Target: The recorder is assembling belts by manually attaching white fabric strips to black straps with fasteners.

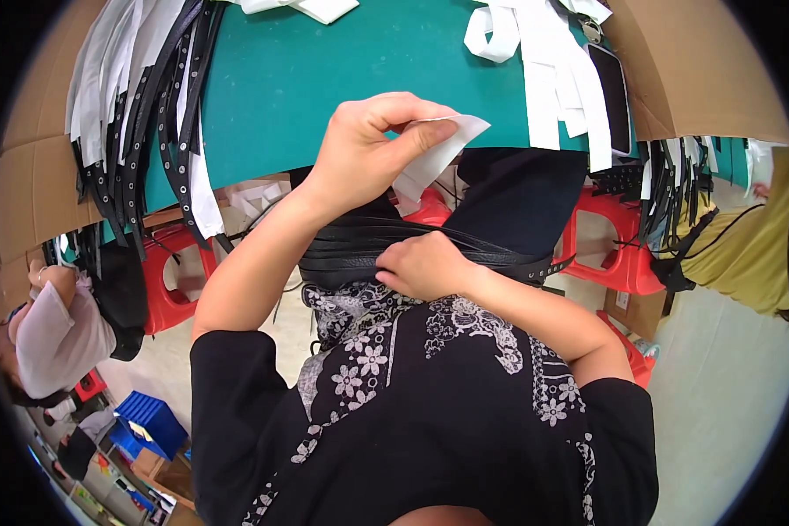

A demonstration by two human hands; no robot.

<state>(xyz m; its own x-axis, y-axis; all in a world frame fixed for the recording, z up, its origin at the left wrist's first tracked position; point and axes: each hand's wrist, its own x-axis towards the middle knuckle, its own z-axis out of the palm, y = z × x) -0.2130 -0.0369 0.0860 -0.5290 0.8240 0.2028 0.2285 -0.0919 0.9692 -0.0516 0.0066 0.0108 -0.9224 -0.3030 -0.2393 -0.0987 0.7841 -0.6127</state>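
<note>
My left hand (381, 145) is raised over the near edge of the green table. Its thumb and fingers pinch a white paper strip (425, 171), one end sticking out to the right and the rest hanging down. Across my lap lies a bundle of black belts (351, 245), with eyelet holes showing toward the right end (535, 270). My right hand (425, 266) rests on that bundle, fingers curled over the belts. What lies beneath those fingers is hidden.
Black eyelet belts (136, 140) and white strips (105, 88) hang over the green table's (324, 88) left edge. White strips (552, 79) and a phone (609, 96) lie at right. Red stools (618, 245) stand beside me. People sit left (61, 324) and right (736, 245).
</note>
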